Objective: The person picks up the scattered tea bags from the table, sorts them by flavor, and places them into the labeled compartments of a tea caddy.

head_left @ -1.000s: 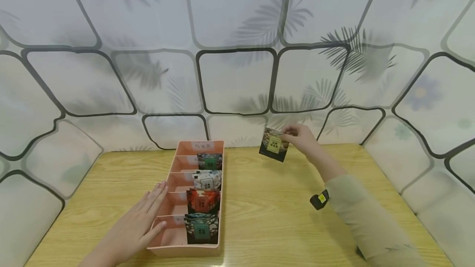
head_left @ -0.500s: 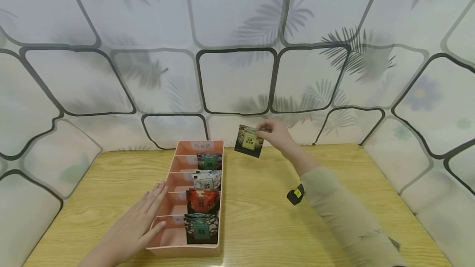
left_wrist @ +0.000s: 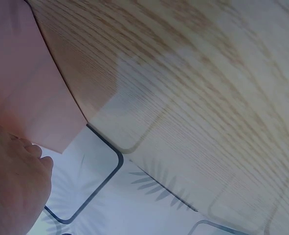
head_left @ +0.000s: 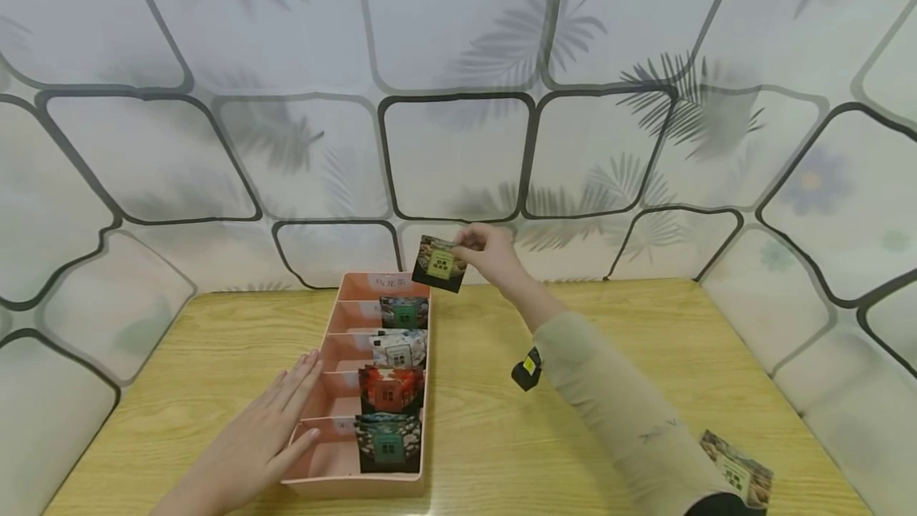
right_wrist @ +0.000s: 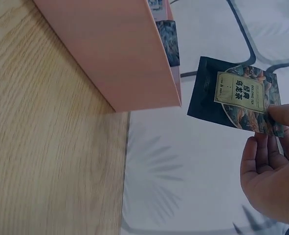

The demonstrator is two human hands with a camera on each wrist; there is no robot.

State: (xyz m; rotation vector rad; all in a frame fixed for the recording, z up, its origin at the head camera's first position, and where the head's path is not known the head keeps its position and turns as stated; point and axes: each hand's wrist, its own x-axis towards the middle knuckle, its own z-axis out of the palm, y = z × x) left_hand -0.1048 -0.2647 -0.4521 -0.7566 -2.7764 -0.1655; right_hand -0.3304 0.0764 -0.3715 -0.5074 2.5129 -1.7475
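Observation:
My right hand [head_left: 490,255] pinches a dark oolong tea sachet [head_left: 438,263] with a yellow-green label by one upper corner, thumb on the front. It hangs in the air by the back right corner of a long pink divided box [head_left: 351,487]. In the right wrist view the sachet [right_wrist: 239,95] is apart from the box's end wall [right_wrist: 117,54]. My left hand [head_left: 251,428] lies along the box's left rim, fingers extended. Inside the box stand green sachets [head_left: 390,444] in front, then red sachets [head_left: 389,390], white sachets [head_left: 399,350] and a dark green sachet [head_left: 405,313].
Another oolong sachet [head_left: 738,472] lies on the wooden table [head_left: 487,428] at the lower right, near my right sleeve [head_left: 609,404]. A small black device [head_left: 528,369] sits at that cuff. A patterned curtain [head_left: 458,158] closes off the table's back and sides.
My right hand has carried the oolong sachet leftward and slightly up, to the box's back right corner. The sachet at the lower right has come into view. The left hand has stayed in place.

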